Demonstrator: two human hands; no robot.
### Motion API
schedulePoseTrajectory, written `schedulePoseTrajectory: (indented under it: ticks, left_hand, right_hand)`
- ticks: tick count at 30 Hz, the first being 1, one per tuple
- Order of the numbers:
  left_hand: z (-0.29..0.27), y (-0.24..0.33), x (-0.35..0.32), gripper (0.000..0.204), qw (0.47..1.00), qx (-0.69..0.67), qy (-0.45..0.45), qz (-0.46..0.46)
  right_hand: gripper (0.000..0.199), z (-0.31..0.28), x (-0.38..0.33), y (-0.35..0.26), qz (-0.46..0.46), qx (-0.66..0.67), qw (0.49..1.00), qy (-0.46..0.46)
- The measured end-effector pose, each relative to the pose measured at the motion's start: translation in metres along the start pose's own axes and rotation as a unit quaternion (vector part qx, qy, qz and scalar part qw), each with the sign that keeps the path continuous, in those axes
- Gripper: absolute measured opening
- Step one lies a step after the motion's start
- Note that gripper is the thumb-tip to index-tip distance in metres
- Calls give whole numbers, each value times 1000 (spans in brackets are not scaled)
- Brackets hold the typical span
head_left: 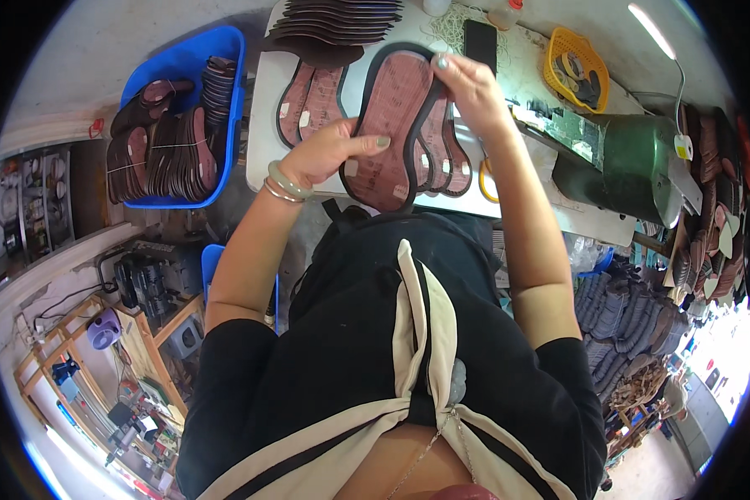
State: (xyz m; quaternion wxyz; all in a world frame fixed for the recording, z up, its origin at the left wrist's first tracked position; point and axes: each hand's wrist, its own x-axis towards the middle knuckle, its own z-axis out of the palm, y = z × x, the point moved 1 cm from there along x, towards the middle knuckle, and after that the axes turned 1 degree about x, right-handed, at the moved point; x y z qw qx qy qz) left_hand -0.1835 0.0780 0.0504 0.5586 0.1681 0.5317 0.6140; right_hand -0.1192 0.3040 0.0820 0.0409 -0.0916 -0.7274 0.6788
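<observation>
A reddish-brown insole with a black border is raised over the white worktable, its surface toward me. At its left edge, my left hand is closed on it with the thumb lying across the top; the other fingers are hidden beneath. My right hand pinches the upper right edge between thumb and fingers. Several similar insoles lie overlapped just right of the held one, partly covered by it. Farther left on the table are more insoles, below a fanned stack of dark insoles.
A blue basket of tied insole bundles stands left of the table. At the back are a black phone, pale tangled strands and a yellow basket. A green machine occupies the right side, beside hanging shoe parts.
</observation>
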Motion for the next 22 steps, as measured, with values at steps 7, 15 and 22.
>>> schedulePoseTrajectory:
  ticks: [7,15,22]
  left_hand:
    - [10,32,36,30,943,-305,95,93]
    - [12,21,46,35,917,-319,155,185]
    - [-14,14,59,39,919,-295,156,208]
  right_hand:
    - [57,3,-10,9,71,202,970,112]
    - [34,31,-66,52,241,257,935,29]
    - [39,15,-87,69,159,179,965,107]
